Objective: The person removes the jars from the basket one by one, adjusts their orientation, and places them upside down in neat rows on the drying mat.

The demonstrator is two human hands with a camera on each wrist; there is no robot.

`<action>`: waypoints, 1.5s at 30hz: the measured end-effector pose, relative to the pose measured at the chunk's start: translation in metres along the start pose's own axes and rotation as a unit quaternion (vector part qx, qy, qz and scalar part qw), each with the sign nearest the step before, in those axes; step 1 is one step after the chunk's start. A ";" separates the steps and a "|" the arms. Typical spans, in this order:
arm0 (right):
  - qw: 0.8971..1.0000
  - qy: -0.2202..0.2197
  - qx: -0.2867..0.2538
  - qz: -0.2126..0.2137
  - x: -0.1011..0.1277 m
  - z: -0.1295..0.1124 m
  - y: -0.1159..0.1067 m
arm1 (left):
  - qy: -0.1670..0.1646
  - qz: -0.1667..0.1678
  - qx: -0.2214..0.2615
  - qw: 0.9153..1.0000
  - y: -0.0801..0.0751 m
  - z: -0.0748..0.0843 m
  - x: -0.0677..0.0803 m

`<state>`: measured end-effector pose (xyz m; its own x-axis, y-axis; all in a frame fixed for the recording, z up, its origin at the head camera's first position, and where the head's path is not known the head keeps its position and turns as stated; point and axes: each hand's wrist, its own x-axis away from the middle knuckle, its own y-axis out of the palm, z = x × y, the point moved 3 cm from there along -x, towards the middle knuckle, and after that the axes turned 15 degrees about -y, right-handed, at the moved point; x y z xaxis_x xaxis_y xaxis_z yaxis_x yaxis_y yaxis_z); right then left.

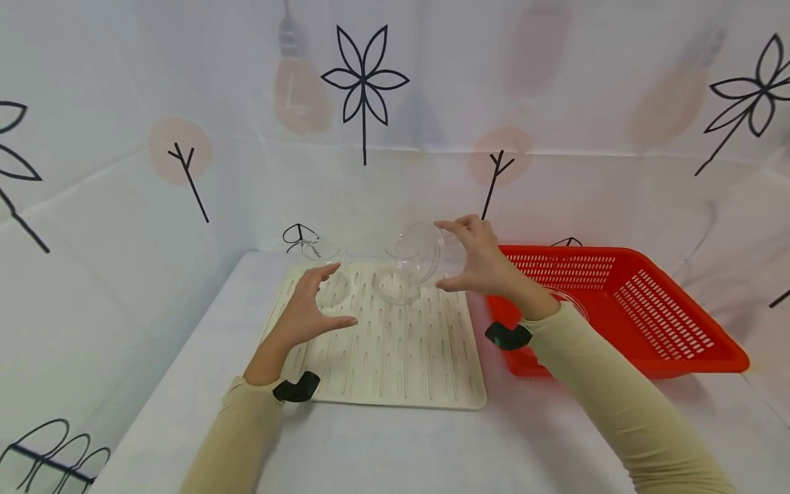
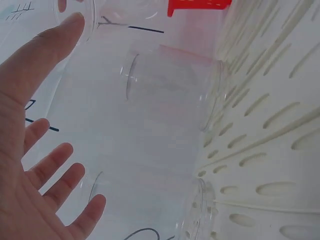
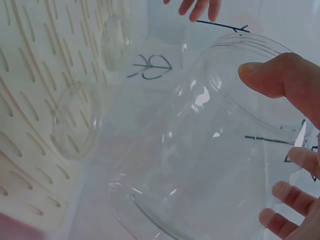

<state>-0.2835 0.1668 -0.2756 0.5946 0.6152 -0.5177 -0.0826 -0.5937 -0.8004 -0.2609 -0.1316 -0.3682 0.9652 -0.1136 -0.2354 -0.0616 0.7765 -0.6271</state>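
My right hand [image 1: 478,257] holds a clear jar [image 3: 185,145] tilted on its side above the drying mat [image 1: 395,370]. The thumb and fingers are around the jar's rimmed end. My left hand [image 1: 308,309] is raised over the left part of the mat, thumb and fingers spread apart with nothing between them. Two more clear jars stand on the mat's far part, a left jar [image 2: 145,200] and a right jar [image 2: 170,87]; their outlines are faint in the head view. The held jar's end shows at the top of the left wrist view.
A red perforated basket [image 1: 679,322] sits right of the mat, with a clear round-rimmed item [image 1: 570,300] inside, partly hidden by my right arm. A white printed curtain [image 1: 395,192] hangs behind. The table [image 1: 395,453] has a white cover.
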 end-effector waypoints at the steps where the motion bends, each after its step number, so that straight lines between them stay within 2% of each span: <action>1: 1.000 0.001 0.001 -0.002 0.000 -0.001 0.001 | -0.001 -0.002 0.004 1.000 0.001 0.002 -0.001; 6: 1.000 0.010 0.006 -0.019 -0.002 -0.006 0.004 | -0.004 -0.003 0.016 1.000 0.006 0.011 -0.005; 10: 1.000 0.011 0.009 -0.027 -0.004 -0.010 0.008 | 0.007 0.003 0.026 1.000 0.010 0.018 -0.009; 23: 1.000 -0.011 0.005 -0.025 -0.008 -0.015 0.021 | 0.027 0.004 0.053 0.998 0.021 0.041 -0.018; 30: 0.999 -0.031 0.027 -0.022 -0.010 -0.018 0.028 | 0.031 0.001 0.054 0.998 0.026 0.051 -0.022; 45: 0.993 -0.058 0.066 -0.074 -0.013 -0.030 0.037 | 0.050 -0.035 0.078 0.995 0.035 0.066 -0.020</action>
<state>-0.2701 0.1215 -0.2893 0.5119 0.7515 -0.4161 -0.1103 -0.4229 -0.8994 -0.2658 -0.0617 -0.3366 0.9354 -0.2249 -0.2730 0.0517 0.8506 -0.5233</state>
